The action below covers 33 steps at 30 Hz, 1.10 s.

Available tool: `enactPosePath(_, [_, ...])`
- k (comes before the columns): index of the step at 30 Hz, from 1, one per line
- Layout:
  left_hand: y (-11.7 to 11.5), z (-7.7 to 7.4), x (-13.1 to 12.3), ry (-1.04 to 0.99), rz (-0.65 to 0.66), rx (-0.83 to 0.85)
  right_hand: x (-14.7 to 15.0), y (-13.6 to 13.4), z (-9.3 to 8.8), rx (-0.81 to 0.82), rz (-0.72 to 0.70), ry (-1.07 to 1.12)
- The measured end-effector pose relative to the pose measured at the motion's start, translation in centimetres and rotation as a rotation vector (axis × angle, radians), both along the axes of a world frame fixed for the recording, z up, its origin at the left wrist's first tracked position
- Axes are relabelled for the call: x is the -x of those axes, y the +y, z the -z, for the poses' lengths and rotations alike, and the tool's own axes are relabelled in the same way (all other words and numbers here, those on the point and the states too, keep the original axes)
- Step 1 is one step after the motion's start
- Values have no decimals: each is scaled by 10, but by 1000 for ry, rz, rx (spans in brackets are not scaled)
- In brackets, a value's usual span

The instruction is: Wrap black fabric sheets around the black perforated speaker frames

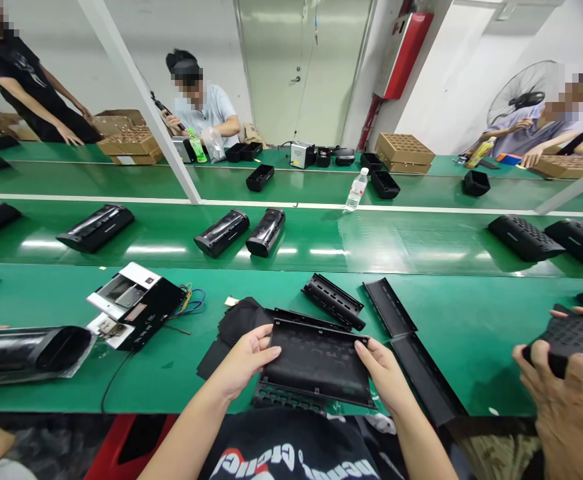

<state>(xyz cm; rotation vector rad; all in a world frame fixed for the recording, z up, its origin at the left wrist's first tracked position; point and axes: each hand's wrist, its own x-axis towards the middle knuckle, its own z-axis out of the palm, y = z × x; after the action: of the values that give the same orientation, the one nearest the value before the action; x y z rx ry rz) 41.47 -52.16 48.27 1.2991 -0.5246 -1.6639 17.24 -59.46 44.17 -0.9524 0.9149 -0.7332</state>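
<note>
Bright, even light for you | white glare streaks across your belt (pixel 396 240) | soft shadow on table (pixel 451 307) by right-side co-worker's hand (pixel 566 400) | wide-angle warp leans pole (pixel 141 100), stretches your edges | faces (pixel 187 73) pixelated | your panel (pixel 316 357) reads clear

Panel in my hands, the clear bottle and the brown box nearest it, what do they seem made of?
Panel: probably moulded plastic, satin black, with small tabs along its edges.
Bottle: likely clear glossy plastic, see-through under a white cap.
Box: apparently cardboard, matte brown, with thin dividers forming a grid.
</note>
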Motion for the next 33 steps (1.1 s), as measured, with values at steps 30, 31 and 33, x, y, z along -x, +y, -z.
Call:
enactPosePath(30, [-12, 28, -9, -291, -134, -74, 58, -39, 37, -27, 499, 93])
enactPosePath(31, [-11, 35, -12, -346, -133, -99, 70, -51, 45, -19, 569, 106])
enactPosePath(33, [-7, 54, -18, -465, -133, -130, 93, -77, 60, -8, 693, 138])
